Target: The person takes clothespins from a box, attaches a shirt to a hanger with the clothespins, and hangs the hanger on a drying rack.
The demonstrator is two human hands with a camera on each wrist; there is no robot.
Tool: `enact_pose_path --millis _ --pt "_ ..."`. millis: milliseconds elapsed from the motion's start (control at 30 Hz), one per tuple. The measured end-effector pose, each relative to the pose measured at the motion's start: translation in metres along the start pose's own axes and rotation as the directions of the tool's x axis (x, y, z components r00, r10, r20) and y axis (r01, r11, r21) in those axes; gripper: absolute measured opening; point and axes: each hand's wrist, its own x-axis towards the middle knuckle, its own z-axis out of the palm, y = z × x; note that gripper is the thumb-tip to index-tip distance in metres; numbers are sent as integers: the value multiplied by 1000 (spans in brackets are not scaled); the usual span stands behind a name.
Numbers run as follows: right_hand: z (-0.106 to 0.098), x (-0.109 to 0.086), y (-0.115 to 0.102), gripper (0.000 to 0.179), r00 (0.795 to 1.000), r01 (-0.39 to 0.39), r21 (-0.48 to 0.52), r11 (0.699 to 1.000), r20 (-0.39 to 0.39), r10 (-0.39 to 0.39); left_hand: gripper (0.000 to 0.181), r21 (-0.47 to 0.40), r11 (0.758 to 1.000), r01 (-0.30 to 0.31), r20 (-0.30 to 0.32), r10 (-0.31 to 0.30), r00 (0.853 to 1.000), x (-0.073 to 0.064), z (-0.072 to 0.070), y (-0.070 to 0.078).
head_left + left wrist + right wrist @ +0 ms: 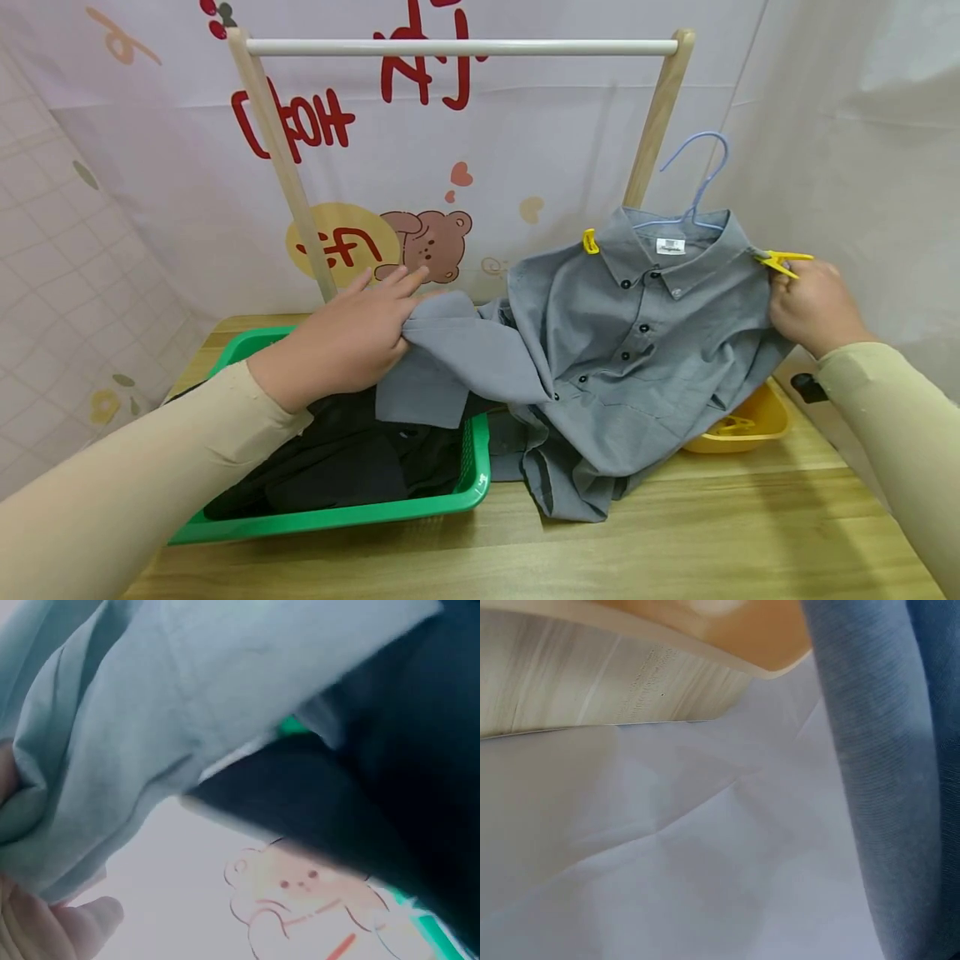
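A grey button-up shirt (637, 333) hangs on a light blue wire hanger (701, 192), its hook sticking up from the collar. Yellow clothespins sit at both shoulders, one on the left (591, 242) and one on the right (782, 262). My right hand (817, 308) grips the shirt at its right shoulder, just below that clothespin. Over the basket, my left hand (367, 329) holds the shirt's sleeve (480, 350), fingers spread and the thumb side hidden by cloth. In the left wrist view, folds of the sleeve (135, 750) gather at the fingers.
A green basket (330, 518) with dark clothes (337, 467) stands on the wooden table (675, 533) at left. Behind the shirt is a yellow bin (776, 417) with clothespins. A wooden rack with a white rail (457, 47) rises at the back, before a printed cloth backdrop.
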Motion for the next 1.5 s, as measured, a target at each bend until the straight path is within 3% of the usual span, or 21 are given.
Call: enact_pose_path --millis 200,433,600,767,933,1133,1233,1367,1500 --pt "-2 -1 -2 36 1000 -21 13 1000 5 21 61 -35 999 14 -66 -16 998 25 0 22" --pt "-4 -2 -5 36 999 -37 20 999 15 36 64 -15 998 -55 -96 53 994 47 13 61" --pt "-5 -3 -6 35 999 -43 14 999 33 43 65 25 996 -89 15 89 996 59 28 87" --pt "-4 -4 -7 35 999 -38 11 999 37 37 71 73 985 -158 139 147 979 63 47 99" --pt "-2 -4 -6 36 999 -29 11 1000 34 29 95 109 970 -217 206 192 960 57 58 97" --pt "1 -3 -3 34 999 -21 11 1000 33 20 111 5 977 -213 238 205 949 54 60 84" --pt "1 -2 -2 34 999 -18 8 1000 34 18 109 -13 988 -153 220 152 964 55 55 74" --pt "2 -2 -1 34 999 -23 12 1000 41 23 106 30 999 -34 154 29 988 60 48 59" --pt "3 -1 -1 35 999 -25 17 1000 38 24 108 64 994 91 134 -98 986 65 44 42"
